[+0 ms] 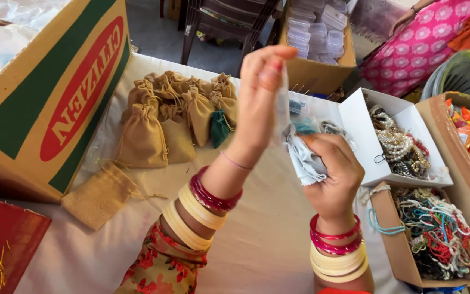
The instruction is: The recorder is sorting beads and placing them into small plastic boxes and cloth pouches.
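while left hand [262,103] pinches clear bag [282,109], right hand [333,174] clutches cloth [303,160]; jute pouches [175,117] behind.

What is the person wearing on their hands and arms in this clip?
Both hands are bare, with no gloves. The left hand has a thin pinkish thread at the wrist, then dark red bangles and wide cream bangles, above a floral sleeve in red, olive and yellow. The right hand has bright pink bangles and cream bangles on the wrist.
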